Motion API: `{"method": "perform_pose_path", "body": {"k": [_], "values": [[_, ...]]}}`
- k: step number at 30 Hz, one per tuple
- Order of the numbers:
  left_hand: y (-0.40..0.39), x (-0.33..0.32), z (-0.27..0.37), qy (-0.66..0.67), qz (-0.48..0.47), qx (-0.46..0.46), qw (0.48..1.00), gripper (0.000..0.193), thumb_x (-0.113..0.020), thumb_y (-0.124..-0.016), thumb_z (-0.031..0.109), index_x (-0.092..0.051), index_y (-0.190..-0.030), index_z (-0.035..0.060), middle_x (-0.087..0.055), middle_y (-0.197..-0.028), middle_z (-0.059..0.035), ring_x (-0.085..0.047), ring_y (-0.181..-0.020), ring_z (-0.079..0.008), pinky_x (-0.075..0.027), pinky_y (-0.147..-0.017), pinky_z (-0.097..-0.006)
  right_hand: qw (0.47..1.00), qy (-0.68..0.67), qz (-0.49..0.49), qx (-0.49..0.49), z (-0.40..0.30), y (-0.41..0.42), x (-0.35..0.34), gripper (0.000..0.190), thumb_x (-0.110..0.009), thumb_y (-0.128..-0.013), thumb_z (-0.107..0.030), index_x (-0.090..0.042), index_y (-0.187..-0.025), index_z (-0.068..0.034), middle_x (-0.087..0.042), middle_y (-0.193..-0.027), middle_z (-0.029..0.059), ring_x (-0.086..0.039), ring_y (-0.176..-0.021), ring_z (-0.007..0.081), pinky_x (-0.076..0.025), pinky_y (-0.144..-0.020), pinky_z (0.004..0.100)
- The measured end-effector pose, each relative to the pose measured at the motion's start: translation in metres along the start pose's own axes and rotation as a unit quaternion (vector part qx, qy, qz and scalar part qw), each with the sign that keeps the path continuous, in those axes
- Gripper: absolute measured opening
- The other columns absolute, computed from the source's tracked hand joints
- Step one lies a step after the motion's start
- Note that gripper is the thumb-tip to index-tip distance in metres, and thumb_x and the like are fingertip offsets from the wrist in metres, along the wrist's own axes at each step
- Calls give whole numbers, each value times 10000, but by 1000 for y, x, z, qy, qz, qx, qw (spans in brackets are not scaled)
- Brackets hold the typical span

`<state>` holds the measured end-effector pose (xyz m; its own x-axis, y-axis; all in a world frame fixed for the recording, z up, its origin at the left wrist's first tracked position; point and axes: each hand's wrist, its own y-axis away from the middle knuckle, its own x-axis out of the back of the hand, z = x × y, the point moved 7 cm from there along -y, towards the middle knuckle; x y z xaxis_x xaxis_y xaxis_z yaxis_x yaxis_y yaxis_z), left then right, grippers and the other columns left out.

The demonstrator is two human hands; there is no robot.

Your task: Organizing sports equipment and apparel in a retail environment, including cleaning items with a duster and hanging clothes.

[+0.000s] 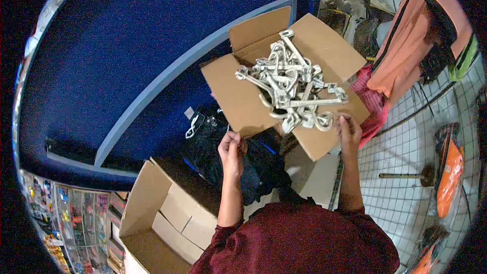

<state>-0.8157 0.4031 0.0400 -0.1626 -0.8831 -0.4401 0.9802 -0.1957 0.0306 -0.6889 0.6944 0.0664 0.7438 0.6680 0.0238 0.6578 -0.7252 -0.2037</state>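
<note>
An open cardboard box [236, 91] with its flaps spread is before me, heaped with white plastic clothes hangers [289, 80] that are tangled together and rise above the rim. My left hand [232, 146] pinches the lower left flap at its near corner. At the box's near right side, my right hand [348, 129] is at the edge of another flap, close to the lowest hangers; its fingers partly curl there. Whether they grip the flap or a hanger is hard to tell.
A second open cardboard box [179, 213] stands at lower left. Dark fabric items [243, 175] lie between the boxes. A blue panel [152, 45] fills the upper left. Orange garments [403, 45] hang at right near a wire grid [395, 152] and an orange packaged item [449, 179].
</note>
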Motion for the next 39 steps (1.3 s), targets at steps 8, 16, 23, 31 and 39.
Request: {"method": "perform_pose_path", "body": {"k": [8,16,23,31,39], "values": [[-65,-110,9,-413,-185,-199,869,357,-532,-663,-57,-536,-1000,58,-554,-904,-83,-509,-851,-202,-404,-767,-285,862,447,-9,238,14,-73,18,441,-520,-608,-1,-540,-1039,-93,-454,-1121,150,-456,-995,276,-362,-851,311],[-91,-129,-17,-501,-304,-247,772,531,-460,-503,-126,-588,-971,90,-544,-1054,-84,-453,-1034,-289,-355,-888,-364,901,395,-99,151,30,-97,17,406,-635,-603,-99,-569,-1002,-136,-524,-1035,87,-466,-988,252,-364,-861,326],[-95,-107,-7,-331,-160,-98,925,247,-576,-714,-21,-526,-952,-59,-584,-886,-103,-553,-823,-148,-439,-731,-251,973,218,-58,47,42,-102,22,294,-579,-667,-39,-533,-956,-65,-557,-948,71,-528,-867,172,-404,-775,260],[-75,-62,18,-232,-79,-1,969,330,-573,-707,-47,-495,-1025,-81,-574,-915,-96,-549,-821,-134,-439,-740,-239,952,-160,-254,-60,18,-70,-13,447,-561,-727,-83,-390,-1138,-35,-534,-968,106,-550,-888,204,-457,-765,308],[-21,-9,36,-183,-6,-3,983,392,-581,-695,-69,-456,-1064,-104,-566,-950,-117,-552,-840,-143,-449,-747,-247,944,-189,-266,-54,10,-41,-52,573,-512,-706,63,-279,-1220,-39,-528,-972,131,-569,-835,254,-485,-738,365]]}}
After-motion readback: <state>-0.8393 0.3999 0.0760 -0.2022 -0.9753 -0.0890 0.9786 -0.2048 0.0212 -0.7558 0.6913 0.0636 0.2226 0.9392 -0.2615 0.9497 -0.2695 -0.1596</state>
